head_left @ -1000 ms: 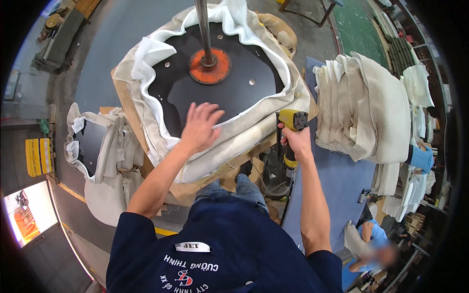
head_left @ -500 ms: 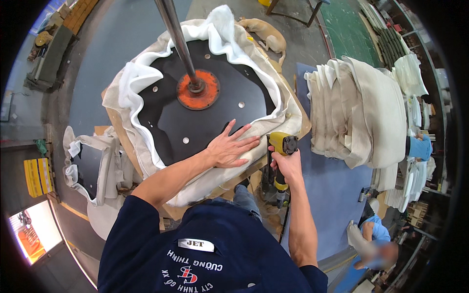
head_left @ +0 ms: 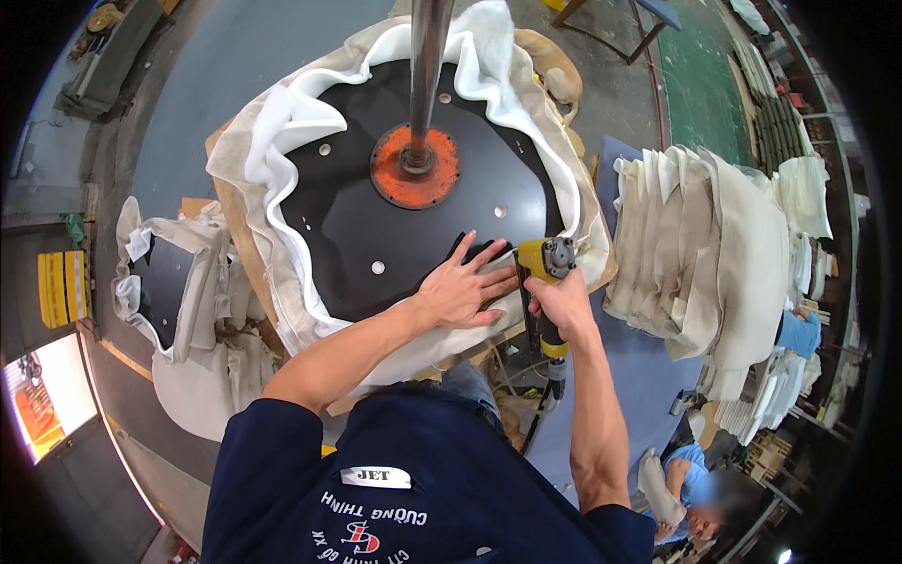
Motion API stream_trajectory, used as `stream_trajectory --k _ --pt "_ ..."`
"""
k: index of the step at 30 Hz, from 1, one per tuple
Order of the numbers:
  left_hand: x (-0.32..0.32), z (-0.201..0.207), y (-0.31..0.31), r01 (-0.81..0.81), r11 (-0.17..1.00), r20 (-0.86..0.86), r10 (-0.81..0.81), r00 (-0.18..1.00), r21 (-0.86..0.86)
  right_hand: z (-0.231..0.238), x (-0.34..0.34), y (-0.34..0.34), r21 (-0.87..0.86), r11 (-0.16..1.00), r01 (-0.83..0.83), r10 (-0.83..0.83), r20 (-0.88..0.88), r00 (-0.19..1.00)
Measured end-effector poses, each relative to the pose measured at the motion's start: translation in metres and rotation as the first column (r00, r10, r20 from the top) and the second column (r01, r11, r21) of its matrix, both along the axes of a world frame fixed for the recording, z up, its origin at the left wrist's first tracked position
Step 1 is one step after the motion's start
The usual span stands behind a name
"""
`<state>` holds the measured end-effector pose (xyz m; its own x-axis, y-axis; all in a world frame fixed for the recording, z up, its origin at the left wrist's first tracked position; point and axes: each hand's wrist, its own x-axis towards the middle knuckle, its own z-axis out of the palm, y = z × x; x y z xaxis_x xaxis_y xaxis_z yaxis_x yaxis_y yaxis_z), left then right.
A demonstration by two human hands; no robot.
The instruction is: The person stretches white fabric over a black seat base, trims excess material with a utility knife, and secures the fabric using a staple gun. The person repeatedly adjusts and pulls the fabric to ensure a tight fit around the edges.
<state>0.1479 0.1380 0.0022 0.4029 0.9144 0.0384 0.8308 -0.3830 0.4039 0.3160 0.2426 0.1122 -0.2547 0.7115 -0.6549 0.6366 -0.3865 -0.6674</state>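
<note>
A black panel [head_left: 357, 221] lies with white padding [head_left: 277, 183] and beige fabric [head_left: 230, 183] gathered around its edge. My left hand [head_left: 462, 289] presses flat on the panel's near edge, fingers spread over the panel and the folded cover. In my right hand [head_left: 564, 305] is a yellow and black staple gun [head_left: 545, 256], its handle gripped and its nose at the near right edge, just beside my left fingertips. Whether the nose touches the fabric, I cannot tell. An orange round plate [head_left: 446, 179] on a metal rod [head_left: 430, 75] bears on the panel's middle.
Right of the panel, a stack of beige and white covers [head_left: 700, 263] sits on a blue table [head_left: 601, 395]. Another padded black panel [head_left: 164, 291] stands at left. A tan dog [head_left: 554, 70] lies on the floor beyond. A person in blue [head_left: 691, 479] works at lower right.
The whole view has shifted slightly. Against the panel, the staple gun and my right hand have moved left along the near edge. My left hand has slid a little left and nearer.
</note>
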Motion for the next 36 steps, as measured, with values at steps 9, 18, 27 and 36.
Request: stream_trajectory --k 9,18,27,36 --pt "0.002 -0.001 0.000 -0.017 0.999 0.010 0.016 1.000 0.028 0.003 -0.004 -0.009 0.037 0.998 -0.057 0.057 -0.001 0.998" --pt "0.000 0.011 -0.017 0.000 0.999 -0.045 0.002 0.999 0.054 0.006 -0.010 -0.004 0.054 0.996 -0.070 0.068 0.038 0.997" --pt "-0.018 -0.001 -0.026 0.039 0.998 0.005 -0.040 0.999 0.044 0.004 -0.006 -0.016 0.011 0.999 -0.045 0.046 -0.029 0.999" --pt "-0.015 -0.006 -0.026 -0.005 0.999 0.026 0.004 1.000 0.052 0.000 -0.012 -0.022 0.028 0.995 -0.092 0.092 0.005 0.996"
